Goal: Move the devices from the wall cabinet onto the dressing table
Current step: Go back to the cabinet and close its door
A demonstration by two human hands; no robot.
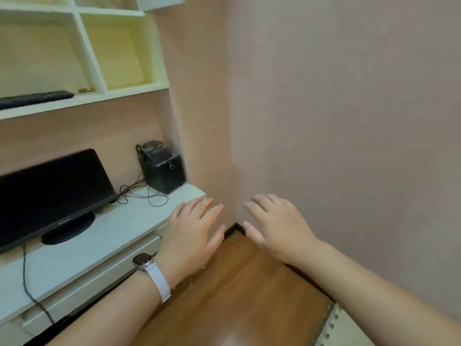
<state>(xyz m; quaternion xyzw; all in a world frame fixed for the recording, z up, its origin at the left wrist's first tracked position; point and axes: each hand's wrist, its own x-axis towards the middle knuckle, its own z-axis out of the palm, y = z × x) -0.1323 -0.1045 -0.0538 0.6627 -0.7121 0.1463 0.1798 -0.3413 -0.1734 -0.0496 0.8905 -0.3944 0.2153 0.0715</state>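
Both hands hang in the air over the wood floor [249, 283], near the room corner, palms down & holding nothing. The left hand [193, 236] has its fingers [213, 213] straight & a bit spread; it is just by the right end of the white worktop [112, 228]. It has a watch [143, 261] w/ a white band on the wrist. The right hand [277, 228] is near the pink wall [349, 121], fingers loose & a bit spread too. A long flat black device [35, 99] lies on the bottom shelf of the wall cabinet [134, 92], up on the left, w/ a small dark thing [84, 90] just beside it. On the worktop stand a black screen [50, 191] & a black box [164, 173], w/ thin wires [149, 196] between.
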